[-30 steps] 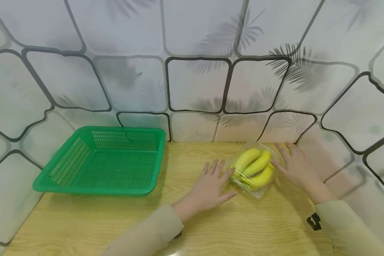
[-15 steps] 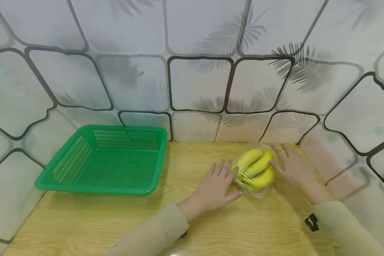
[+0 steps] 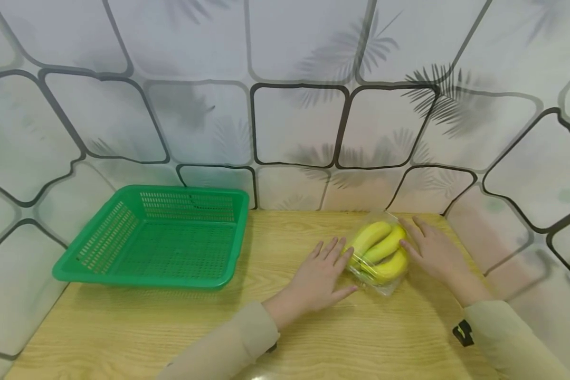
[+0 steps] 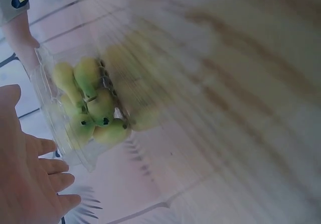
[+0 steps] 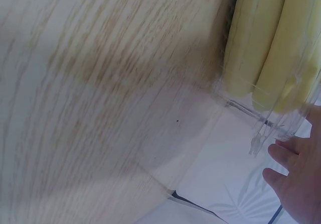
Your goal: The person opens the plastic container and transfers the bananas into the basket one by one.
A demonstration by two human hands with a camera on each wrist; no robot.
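Since a second ago, right hand (image 3: 434,256) has drawn in, its index and thumb now at the pack's edge; left hand (image 3: 314,279) crept closer too, index overlapping the near-left side. Clear rectangular plastic pack of curved yellow bananas (image 3: 382,249) sits between the two sets of fingers, flat on the pale wood-grain table (image 3: 342,345). Left fingers spread, right fingers slightly apart, no pinch; firm contact, can't tell. Reads as bracketing, pack not yet gripped. Green perforated plastic basket (image 3: 138,283) well apart, left of the left fingertips.
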